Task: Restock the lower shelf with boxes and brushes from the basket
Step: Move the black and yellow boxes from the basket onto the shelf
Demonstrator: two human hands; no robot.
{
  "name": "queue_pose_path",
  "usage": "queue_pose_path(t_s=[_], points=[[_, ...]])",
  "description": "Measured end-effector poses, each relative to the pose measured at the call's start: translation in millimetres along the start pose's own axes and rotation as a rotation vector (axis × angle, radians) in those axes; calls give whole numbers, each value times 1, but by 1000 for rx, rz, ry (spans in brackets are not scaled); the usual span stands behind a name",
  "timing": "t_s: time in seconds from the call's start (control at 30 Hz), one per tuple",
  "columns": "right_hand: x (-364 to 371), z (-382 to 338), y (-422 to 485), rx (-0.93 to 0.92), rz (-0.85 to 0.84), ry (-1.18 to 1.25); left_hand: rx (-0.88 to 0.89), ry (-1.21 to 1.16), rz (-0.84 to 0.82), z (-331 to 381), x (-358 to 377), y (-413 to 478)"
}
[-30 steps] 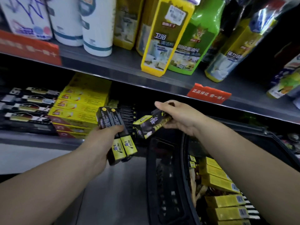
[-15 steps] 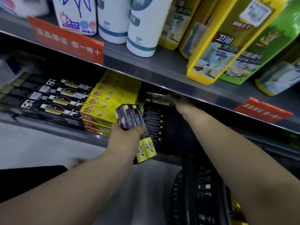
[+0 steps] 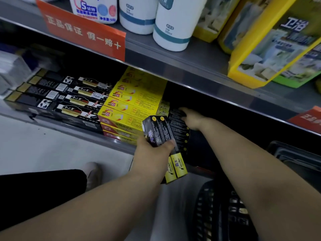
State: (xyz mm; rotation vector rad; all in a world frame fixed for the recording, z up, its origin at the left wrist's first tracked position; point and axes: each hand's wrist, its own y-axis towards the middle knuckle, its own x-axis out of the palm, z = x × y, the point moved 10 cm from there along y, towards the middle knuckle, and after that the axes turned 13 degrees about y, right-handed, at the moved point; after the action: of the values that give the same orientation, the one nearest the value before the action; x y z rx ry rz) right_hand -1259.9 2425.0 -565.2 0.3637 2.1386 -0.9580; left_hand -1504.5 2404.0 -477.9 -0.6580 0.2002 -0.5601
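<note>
Boxes (image 3: pixel 160 132) gripped by left hand (image 3: pixel 152 153) — right hand (image 3: pixel 192 119) touching shelved stack (image 3: pixel 178 131).

upper shelf (image 3: pixel 199 58) above the hands: red sign (image 3: pixel 83 31) up-left, three white bottles (image 3: pixel 171 23) directly above, yellow pouches (image 3: pixel 271 42) and a green pack (image 3: pixel 295 80) up-right; dark trouser leg (image 3: pixel 41 188) lower-left.

black-and-yellow boxes (image 3: pixel 162 136), yellow cartons (image 3: pixel 132 105), orange sign (image 3: pixel 83 30), black basket (image 3: pixel 224 214)
</note>
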Motion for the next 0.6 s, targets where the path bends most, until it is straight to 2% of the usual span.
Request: queue_pose_path(t_s=[0.07, 0.13, 0.23, 0.3, 0.33, 0.47, 0.53, 0.6], points=[[-6, -13, -11, -16, -4, -122, 10, 13, 3, 3, 0, 1], [-11, -42, -35, -115, -82, -93, 27, 9, 7, 6, 0, 2], [-8, -92, -97, -289, -425, 305, 24, -1, -3, 7, 1, 2], [-3, -107, -138, -277, -635, 593, 34, -12, -38, 9, 4, 1], [-2, -108, -149, -252, -675, 698, 47, -15, -67, 11, 7, 0], [-9, -99, -155, -199, -594, 868, 63, -30, -129, 15, 18, -5], [-15, -87, -145, -167, -535, 833, 46, -33, -92, 14, 16, -5], [-27, -62, -124, -97, -376, 769, 33, -17, -53, 12, 13, -3]])
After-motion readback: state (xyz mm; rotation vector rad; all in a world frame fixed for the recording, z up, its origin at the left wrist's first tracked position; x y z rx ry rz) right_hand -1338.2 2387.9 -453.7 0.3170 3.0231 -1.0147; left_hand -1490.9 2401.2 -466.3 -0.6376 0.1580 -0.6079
